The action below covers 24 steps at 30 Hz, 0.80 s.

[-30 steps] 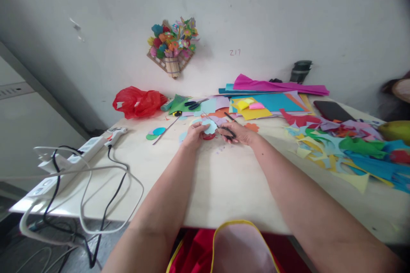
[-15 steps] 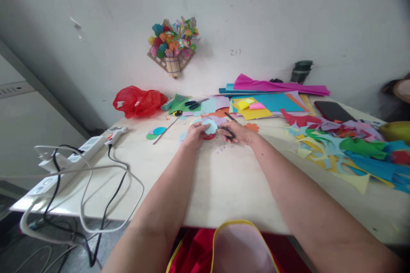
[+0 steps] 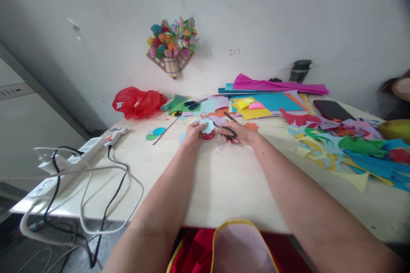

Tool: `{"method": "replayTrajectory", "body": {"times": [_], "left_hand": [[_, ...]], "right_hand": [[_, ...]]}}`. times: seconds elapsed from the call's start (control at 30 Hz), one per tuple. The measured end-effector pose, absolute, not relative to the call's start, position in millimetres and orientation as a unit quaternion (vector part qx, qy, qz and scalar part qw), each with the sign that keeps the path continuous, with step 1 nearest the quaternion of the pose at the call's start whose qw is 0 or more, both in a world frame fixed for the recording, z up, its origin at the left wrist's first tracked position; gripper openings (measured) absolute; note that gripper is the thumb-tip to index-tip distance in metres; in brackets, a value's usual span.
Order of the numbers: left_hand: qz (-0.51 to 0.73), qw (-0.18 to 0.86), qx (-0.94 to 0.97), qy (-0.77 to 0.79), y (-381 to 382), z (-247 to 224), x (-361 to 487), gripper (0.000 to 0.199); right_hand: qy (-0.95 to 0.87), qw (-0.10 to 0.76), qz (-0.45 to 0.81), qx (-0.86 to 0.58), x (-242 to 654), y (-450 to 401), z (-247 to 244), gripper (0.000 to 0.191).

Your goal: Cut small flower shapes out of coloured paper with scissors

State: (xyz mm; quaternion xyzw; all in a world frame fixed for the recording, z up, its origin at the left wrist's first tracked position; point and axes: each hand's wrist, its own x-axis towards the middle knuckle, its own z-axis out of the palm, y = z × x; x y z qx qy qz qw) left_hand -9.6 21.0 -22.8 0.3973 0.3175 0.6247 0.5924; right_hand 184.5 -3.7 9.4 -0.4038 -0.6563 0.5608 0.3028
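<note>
Between finger and thumb, my left hand [image 3: 193,133] pinches a light blue paper flower [image 3: 208,126] above the middle of the table. My right hand [image 3: 236,132] is closed round the dark handles of a pair of scissors [image 3: 229,133], whose blades point left towards the paper's edge. Under the blue paper a red paper piece [image 3: 208,136] shows in part. An orange paper flower [image 3: 251,127] lies just right of my right hand. Behind my hands are purple and orange paper pieces, partly hidden.
A second pair of scissors [image 3: 192,104] lies near a red plastic bag [image 3: 137,102]. Coloured sheets [image 3: 278,103] are stacked at the back, with paper scraps [image 3: 339,145] and a phone [image 3: 333,110] to the right. A power strip [image 3: 68,166] with loose cables occupies the left edge.
The light blue paper has shifted slightly left and turned in my left hand, so more of the red piece shows below it. The scissors stay in my right hand.
</note>
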Motion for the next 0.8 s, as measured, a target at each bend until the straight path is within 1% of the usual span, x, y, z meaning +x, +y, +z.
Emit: {"method": "replayTrajectory", "body": {"times": [0.2, 0.47, 0.63, 0.8], "left_hand": [[0.629, 0.585, 0.407, 0.312, 19.8, -22.2, -8.3, 0.040], [0.616, 0.587, 0.411, 0.325, 18.1, -20.1, -7.9, 0.041], [0.613, 0.590, 0.412, 0.326, 17.0, -19.4, -8.0, 0.042], [0.609, 0.594, 0.414, 0.324, 17.8, -20.3, -8.3, 0.041]], "right_hand": [[-0.658, 0.307, 0.561, -0.397, 184.5, -6.4, 12.2, 0.037], [-0.665, 0.313, 0.532, -0.420, 181.7, -4.1, 11.5, 0.031], [-0.678, 0.303, 0.515, -0.428, 183.7, 1.4, 7.0, 0.025], [-0.683, 0.299, 0.502, -0.439, 184.5, 3.6, 5.2, 0.024]]}}
